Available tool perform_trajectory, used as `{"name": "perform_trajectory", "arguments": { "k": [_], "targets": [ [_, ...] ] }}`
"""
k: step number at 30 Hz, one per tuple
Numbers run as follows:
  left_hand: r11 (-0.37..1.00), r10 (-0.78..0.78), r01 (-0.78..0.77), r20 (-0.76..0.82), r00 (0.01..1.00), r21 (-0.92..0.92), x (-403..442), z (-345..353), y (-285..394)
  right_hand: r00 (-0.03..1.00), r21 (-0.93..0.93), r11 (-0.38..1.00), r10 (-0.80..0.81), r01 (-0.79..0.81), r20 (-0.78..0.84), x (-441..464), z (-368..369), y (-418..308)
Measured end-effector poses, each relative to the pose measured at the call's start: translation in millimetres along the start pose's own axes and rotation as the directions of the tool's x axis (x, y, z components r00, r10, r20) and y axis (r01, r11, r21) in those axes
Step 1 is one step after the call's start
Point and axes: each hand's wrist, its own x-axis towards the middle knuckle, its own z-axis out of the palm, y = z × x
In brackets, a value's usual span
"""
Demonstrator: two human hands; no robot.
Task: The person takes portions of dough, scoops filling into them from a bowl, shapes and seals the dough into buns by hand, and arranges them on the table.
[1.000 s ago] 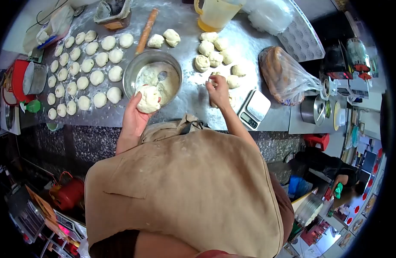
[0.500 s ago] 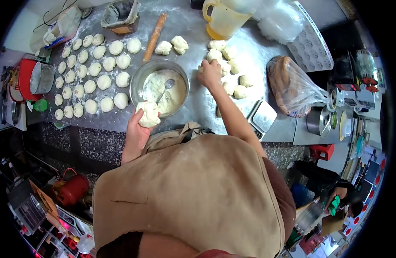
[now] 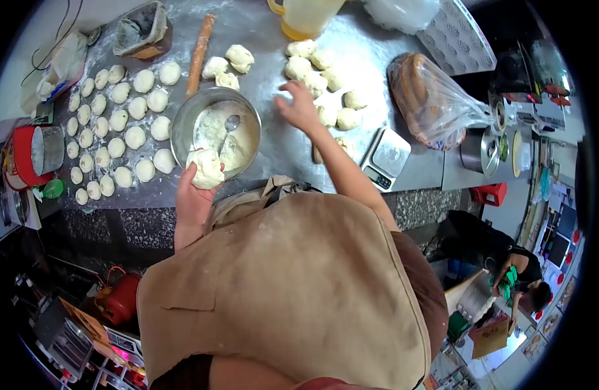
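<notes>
- Cupping a dough ball (image 3: 206,169) in the head view, the left hand (image 3: 194,192) has its fingers and thumb curled round the lower left of it, so the pale lump sits in the palm.
- That dough ball is at the near edge of a metal mixing bowl (image 3: 183,130), overlapping its rim; whether the two touch, I cannot tell.
- Inside the bowl lies pale flour (image 3: 210,127), with a metal spoon (image 3: 232,122) resting in it.
- Right hand (image 3: 294,107): well apart from the left, palm down above the steel tabletop (image 3: 273,153), thumb and fingers spread away from one another.
- Nearest to it is a cluster of dough portions (image 3: 298,67), just beside the fingers on the far right; contact there is unclear.
- Behind the bowl sit three loose dough lumps (image 3: 240,58), the closest one near the rim, and a wooden rolling pin (image 3: 200,55) lies to their left.
- Left of the bowl, rounded dough buns (image 3: 136,136) stand in rows on the floury steel.
- Beyond the right forearm is a digital kitchen scale (image 3: 388,155), then a clear plastic bag (image 3: 420,97) of long brown pieces.
- At the far edge stands a yellowish plastic pitcher (image 3: 303,18), partly cut off.
- Farther right, a co-worker (image 3: 523,265) in dark clothing handles something green (image 3: 509,279).
</notes>
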Motion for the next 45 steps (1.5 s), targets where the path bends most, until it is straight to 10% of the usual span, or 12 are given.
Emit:
{"name": "perform_trajectory", "arguments": {
  "k": [7,9,15,18,22,31,37,41,45],
  "targets": [
    [0.998,-0.058,0.058,0.004,0.998,0.029,10.9,-4.1,-0.7,0.941,-0.444,0.85,0.157,-0.284,-0.302,-97.7,-86.1,28.0],
    [0.997,-0.065,0.064,0.009,0.998,0.042,13.4,0.9,-1.4,0.911,-0.447,0.808,0.411,-0.384,-0.04,-123.4,-74.0,21.7],
    [0.996,-0.065,0.065,0.0,0.998,0.065,16.8,20.7,-2.3,0.9,-0.386,0.858,0.175,-0.338,-0.4,-70.1,-70.0,23.0],
    [0.997,-0.06,0.058,0.019,0.998,0.056,17.4,22.9,0.6,0.772,-0.28,0.756,0.431,-0.591,-0.467,-49.0,-65.6,45.8],
    [0.997,-0.064,0.065,-0.011,0.998,0.052,12.1,10.9,0.8,0.839,-0.408,0.81,0.177,-0.421,-0.515,-28.6,-67.0,73.5],
    [0.996,-0.056,0.059,-0.04,0.998,0.066,12.6,5.3,-3.2,0.994,-0.593,0.804,-0.096,0.044,-0.057,22.1,-22.7,30.1],
    [0.997,-0.046,0.052,-0.095,0.994,0.054,10.9,17.6,-1.5,0.939,-0.459,0.877,-0.026,-0.143,-0.343,65.4,-16.5,27.0],
    [0.995,-0.02,0.025,-0.055,0.998,0.091,10.9,19.1,-3.4,0.982,-0.573,0.798,0.137,-0.186,-0.128,80.2,-16.8,61.8],
    [0.998,0.029,-0.026,-0.037,0.999,0.056,9.0,25.2,-0.1,0.967,-0.372,0.928,-0.078,-0.018,-0.241,60.1,-18.6,14.4]
  ]
}}
